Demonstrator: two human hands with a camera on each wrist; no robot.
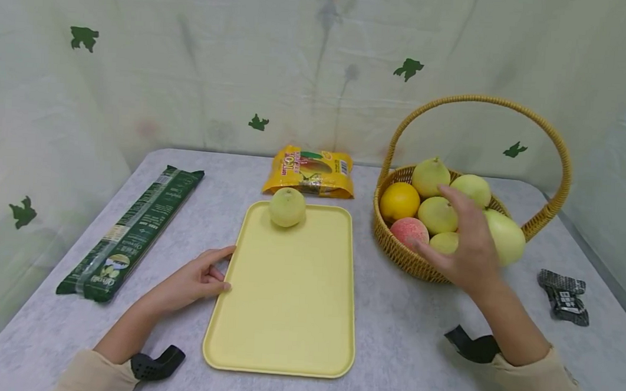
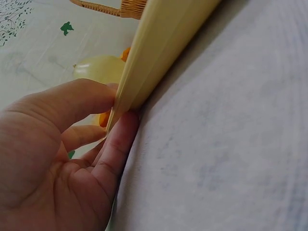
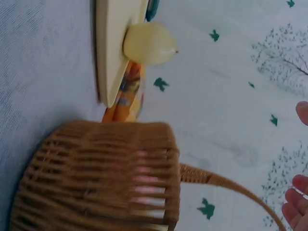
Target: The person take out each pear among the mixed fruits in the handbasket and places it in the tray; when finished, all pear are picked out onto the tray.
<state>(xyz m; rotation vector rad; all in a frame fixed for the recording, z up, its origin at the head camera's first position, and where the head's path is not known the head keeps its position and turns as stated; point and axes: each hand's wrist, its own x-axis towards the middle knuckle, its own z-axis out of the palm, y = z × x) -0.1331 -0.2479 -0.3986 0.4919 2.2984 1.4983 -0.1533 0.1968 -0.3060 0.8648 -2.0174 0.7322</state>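
Two beige sleeves [image 1: 96, 376] nearest, each with a black wrist mount [image 1: 158, 363] at the cuff. Pale gray surface [image 1: 400, 353] under everything.

Left hand [image 1: 202, 275] narrow, pinching the left rim of the yellow tray [image 1: 297, 289]; left wrist view has digits on both sides of that rim. Can't tell if the rim is lifted. Tray sits mid-surface, long side running away from the person.

Small black packet [image 1: 565, 297] at far right, just past the basket and slightly nearer. Long green pack [image 1: 130, 233] left of the tray, slanted, far end toward the right.

Right hand [image 1: 469, 248] wide, thumb and fingers well apart, holding nothing that shows. Head view: it overlaps the basket fruit. Right wrist view: only its fingertips are in frame, above the rim and apart from it.

Wicker basket [image 1: 415, 267] right of the tray, handle arched up over the load. Inside: pink peach [image 1: 409, 231] front left, orange [image 1: 400, 202] behind it, several yellow-green fruits [image 1: 431, 177]. Large pale melon [image 1: 504, 236] at the right rim, partly behind the right hand.

Single round fruit [image 1: 287, 207], pale yellow-green, at the tray's far left corner. Yellow packet [image 1: 311, 172] just beyond the tray's far edge. Pale backdrop [image 1: 219, 66] behind, green bird-shaped marks [image 1: 407, 69] on it.
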